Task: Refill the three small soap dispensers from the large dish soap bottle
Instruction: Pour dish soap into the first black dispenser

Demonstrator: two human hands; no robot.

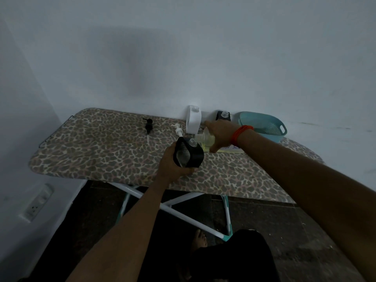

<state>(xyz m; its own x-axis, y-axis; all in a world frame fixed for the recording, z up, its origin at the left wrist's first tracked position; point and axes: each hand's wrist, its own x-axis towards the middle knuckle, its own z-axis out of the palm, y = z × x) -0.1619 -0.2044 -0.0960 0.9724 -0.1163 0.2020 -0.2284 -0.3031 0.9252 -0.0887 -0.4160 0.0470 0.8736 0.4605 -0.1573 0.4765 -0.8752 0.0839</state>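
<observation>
Black dispenser (190, 154) clamped low in left grip (173, 164); soap bottle (203, 138) clamped in right grip (220, 135). Bottle judged heavy, slick, squeezable; best held mid-body.

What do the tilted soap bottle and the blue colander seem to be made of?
Large dish soap bottle: likely clear, glossy plastic; yellow soap shows through. Blue colander: probably matte moulded plastic, with small drain holes.

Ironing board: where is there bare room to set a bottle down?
The left end of the ironing board, left of the black pump, is bare; so is the near edge right of the left hand gripping a black dispenser. Crowded: the wall side, where white dispenser, rear black dispenser and teal basket stand.
</observation>
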